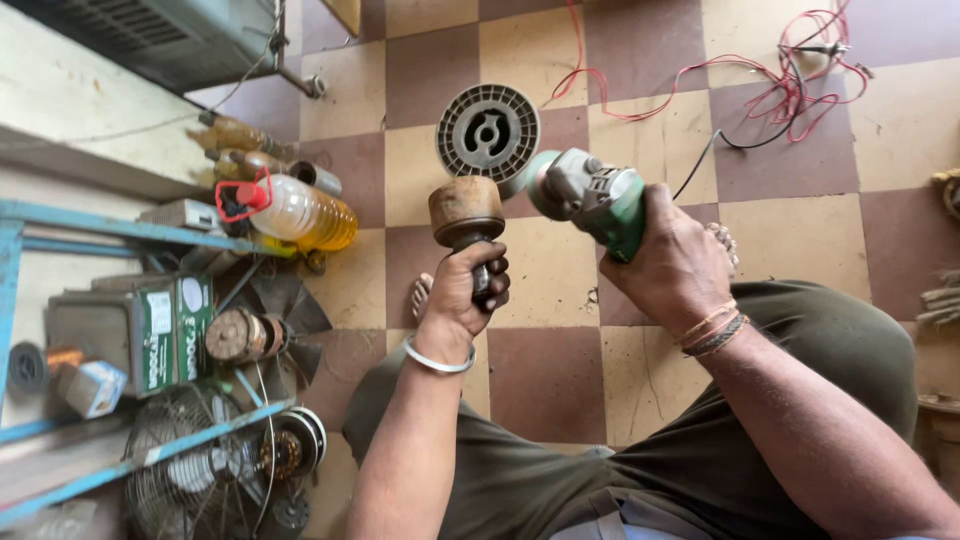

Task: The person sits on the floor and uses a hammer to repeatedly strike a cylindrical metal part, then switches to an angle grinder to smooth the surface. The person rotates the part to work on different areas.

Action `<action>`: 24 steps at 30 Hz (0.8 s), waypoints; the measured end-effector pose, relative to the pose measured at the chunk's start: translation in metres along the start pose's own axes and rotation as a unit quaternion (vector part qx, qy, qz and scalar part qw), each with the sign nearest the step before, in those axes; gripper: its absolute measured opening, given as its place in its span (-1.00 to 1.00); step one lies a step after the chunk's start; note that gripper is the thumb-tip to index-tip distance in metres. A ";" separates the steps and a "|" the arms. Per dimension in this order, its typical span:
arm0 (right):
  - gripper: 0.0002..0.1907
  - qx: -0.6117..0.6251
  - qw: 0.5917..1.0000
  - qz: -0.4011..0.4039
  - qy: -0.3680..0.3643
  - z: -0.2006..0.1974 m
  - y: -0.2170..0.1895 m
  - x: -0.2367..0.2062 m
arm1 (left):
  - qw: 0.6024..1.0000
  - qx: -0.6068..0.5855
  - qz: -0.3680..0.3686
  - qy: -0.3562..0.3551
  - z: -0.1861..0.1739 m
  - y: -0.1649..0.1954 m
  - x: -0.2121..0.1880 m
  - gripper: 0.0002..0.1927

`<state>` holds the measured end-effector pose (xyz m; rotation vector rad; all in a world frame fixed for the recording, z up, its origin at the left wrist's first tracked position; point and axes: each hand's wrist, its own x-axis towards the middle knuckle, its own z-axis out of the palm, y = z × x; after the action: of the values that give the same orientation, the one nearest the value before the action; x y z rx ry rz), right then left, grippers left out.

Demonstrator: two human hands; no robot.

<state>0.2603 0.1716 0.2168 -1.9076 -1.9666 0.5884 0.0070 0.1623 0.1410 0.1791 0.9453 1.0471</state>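
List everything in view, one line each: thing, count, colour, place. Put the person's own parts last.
rotor: one, rusty brown drum on a dark shaft, held upright at centre.
angle grinder: one, green and grey, right of the rotor.
round slotted cover: one, grey, on the floor behind the rotor.
wires: a tangle, red and black, floor at upper right.
oil bottle: one, yellow with a red cap, lying at left.
fan guard: one, grey wire, lower left.
box: one, green and white, on the blue shelf frame.
left hand: one, gripping the rotor's shaft, metal bangle on the wrist.
right hand: one, gripping the grinder.
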 end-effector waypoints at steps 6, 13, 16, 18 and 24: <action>-0.34 0.010 1.000 -0.009 -0.011 0.003 0.004 -0.002 | 0.995 -0.046 -0.043 -0.071 0.010 -0.004 -0.002 -0.85; -0.36 0.018 0.999 -0.034 -0.009 0.012 0.002 -0.003 | 0.998 -0.017 -0.030 -0.046 0.019 -0.003 -0.005 -0.88; -0.35 0.013 0.999 -0.034 -0.009 0.013 0.002 -0.002 | 0.998 0.066 0.008 0.004 0.022 -0.007 -0.004 -0.89; -0.37 0.003 0.999 -0.027 -0.018 0.014 0.000 -0.001 | 0.993 0.114 0.032 0.031 0.023 -0.010 -0.005 -0.90; -0.36 -0.016 0.999 -0.019 -0.029 0.018 -0.003 0.000 | 0.967 0.233 0.067 0.076 0.026 -0.016 -0.007 -0.87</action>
<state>0.2482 0.1703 0.2030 -1.8876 -2.0552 0.6118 0.0356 0.1553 0.1523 0.5648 1.3272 0.9566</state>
